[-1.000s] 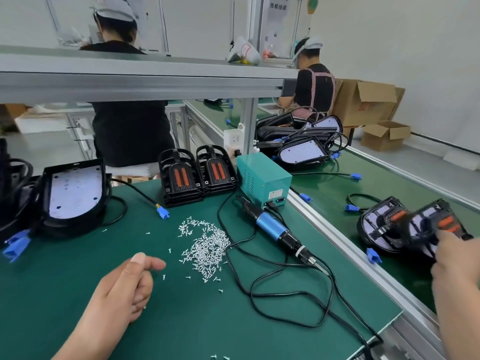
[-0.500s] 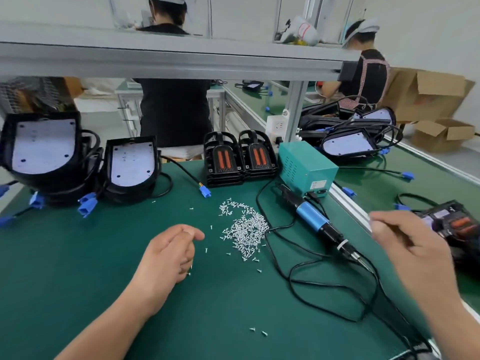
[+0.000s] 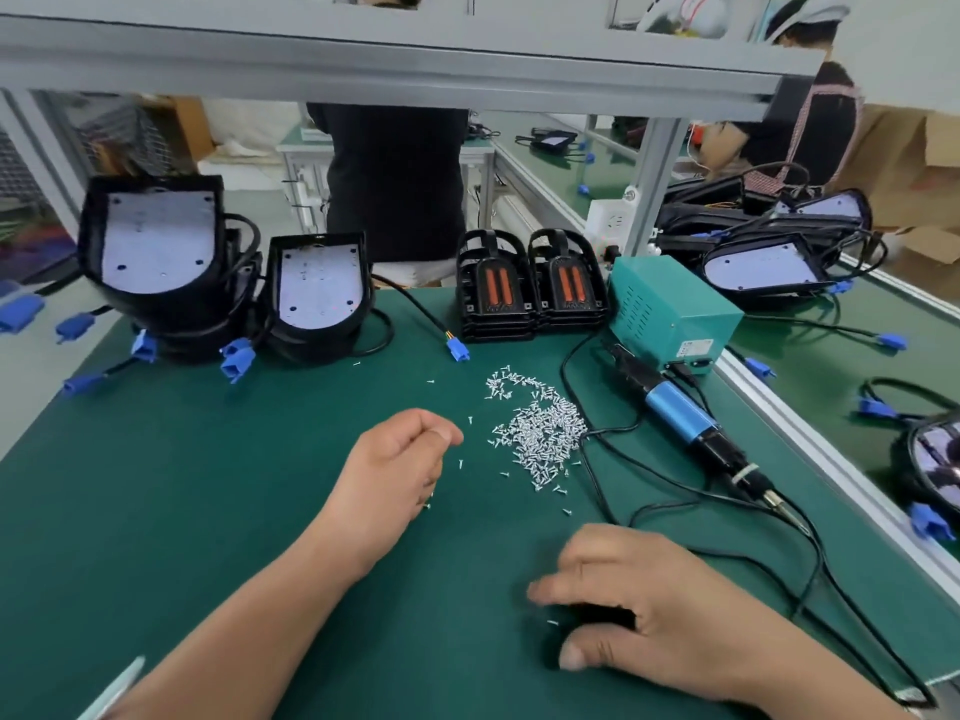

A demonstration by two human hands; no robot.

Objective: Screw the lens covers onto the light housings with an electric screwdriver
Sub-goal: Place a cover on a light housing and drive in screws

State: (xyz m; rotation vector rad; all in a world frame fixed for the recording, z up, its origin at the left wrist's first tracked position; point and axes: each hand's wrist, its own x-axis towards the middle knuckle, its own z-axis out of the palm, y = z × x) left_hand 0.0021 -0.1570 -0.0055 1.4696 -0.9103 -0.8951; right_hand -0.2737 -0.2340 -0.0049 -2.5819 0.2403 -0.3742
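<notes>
The electric screwdriver (image 3: pixel 691 428) lay on the green worktop (image 3: pixel 208 485), apart from both hands, its cord running to a teal power box (image 3: pixel 670 314). Two stacks of lens covers (image 3: pixel 496 291) stood at the rear, with light housings (image 3: pixel 319 288) at rear left. Loose screws (image 3: pixel 540 433) lay just right of the left hand (image 3: pixel 400 459). Its fingers were curled, and whether they held anything could not be told. The right hand (image 3: pixel 639 605), blurred, was palm-down with fingers extended, gripping nothing.

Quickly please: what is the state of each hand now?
Left hand: fingers curled; whether it holds anything cannot be told.
Right hand: open over the mat, nothing visibly held.
</notes>
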